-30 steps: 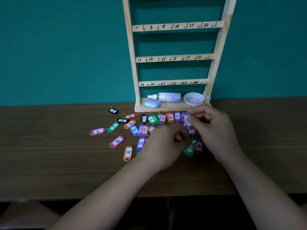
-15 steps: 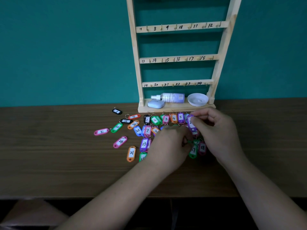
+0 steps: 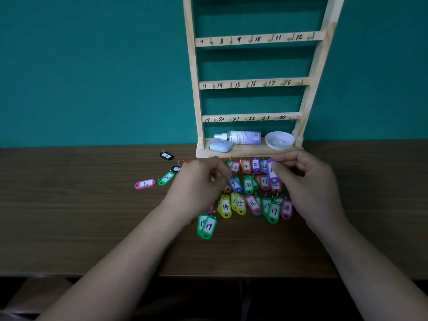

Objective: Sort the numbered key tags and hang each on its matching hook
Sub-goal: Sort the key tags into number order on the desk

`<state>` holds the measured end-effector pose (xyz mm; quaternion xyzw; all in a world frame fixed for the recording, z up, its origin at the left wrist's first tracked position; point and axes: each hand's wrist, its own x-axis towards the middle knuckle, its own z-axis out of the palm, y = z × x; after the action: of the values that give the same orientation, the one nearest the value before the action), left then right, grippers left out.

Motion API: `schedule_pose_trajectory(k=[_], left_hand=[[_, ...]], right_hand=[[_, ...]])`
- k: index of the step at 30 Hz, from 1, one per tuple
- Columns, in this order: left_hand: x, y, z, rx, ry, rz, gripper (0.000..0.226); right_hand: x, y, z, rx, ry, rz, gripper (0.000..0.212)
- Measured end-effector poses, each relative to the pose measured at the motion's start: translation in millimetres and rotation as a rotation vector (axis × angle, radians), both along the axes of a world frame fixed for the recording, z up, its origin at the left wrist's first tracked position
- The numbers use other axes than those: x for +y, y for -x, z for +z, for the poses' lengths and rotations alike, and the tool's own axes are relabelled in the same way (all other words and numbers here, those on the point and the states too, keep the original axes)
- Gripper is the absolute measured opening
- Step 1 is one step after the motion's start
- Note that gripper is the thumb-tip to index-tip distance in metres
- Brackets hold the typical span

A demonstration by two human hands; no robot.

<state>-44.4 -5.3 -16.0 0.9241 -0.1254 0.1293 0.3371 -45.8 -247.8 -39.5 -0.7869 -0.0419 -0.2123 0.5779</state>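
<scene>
My left hand (image 3: 199, 181) has slid left off the tags (image 3: 249, 185), so 14 to 19 show now; I cannot tell if it holds one. My right hand (image 3: 308, 181) pinches a purple tag (image 3: 271, 171) over the counter (image 3: 69, 216), near the bare rack (image 3: 254, 83).

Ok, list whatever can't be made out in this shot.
Head view:
- Purple tag: number partly covered by fingers of the right hand.
- Left hand: hides whatever lies beneath; whether it holds a tag is unclear.
- Rack: top cut off by the frame edge.
- Bottle: label print too small.
</scene>
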Motion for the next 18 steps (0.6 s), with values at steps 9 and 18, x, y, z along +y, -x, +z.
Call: schedule_pose_trajectory(k=[9,18], left_hand=[[64.3,-17.9,6.2,0.007,-0.039,0.182,0.011],[106.6,-29.0,2.8,0.057,-0.021,0.286,0.005]], right_hand=[[-4.8,-2.2,0.0,-0.008,-0.011,-0.025,0.015],[3.7,4.2,1.2,0.004,0.010,0.030,0.016]])
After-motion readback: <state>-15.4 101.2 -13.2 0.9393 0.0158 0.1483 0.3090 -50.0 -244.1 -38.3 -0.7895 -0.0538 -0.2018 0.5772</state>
